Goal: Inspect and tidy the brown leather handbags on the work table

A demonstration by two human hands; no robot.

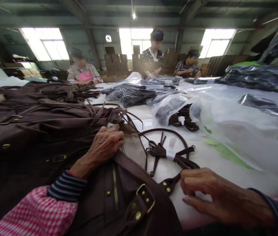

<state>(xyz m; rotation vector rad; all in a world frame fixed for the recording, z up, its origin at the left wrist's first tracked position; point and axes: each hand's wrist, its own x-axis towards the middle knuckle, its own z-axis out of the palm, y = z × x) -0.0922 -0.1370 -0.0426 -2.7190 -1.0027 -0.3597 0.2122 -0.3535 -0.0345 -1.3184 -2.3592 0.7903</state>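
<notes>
A dark brown leather bag (119, 193) with brass studs, a zip and a buckle lies in front of me on the white table (203, 157). My left hand (105, 144) rests on its upper edge with the fingers curled round the leather. My right hand (207, 193) pinches the end of the bag's brown strap (170, 152), which lies in a folded bundle with a white paper band round it. Both sleeves are striped under pink checked cuffs.
A heap of brown bags (30, 118) fills the left of the table. Clear plastic bags (239, 124) with dark goods cover the right and middle. Three people (153, 57) work at the far end, with cardboard boxes (115, 60) behind them.
</notes>
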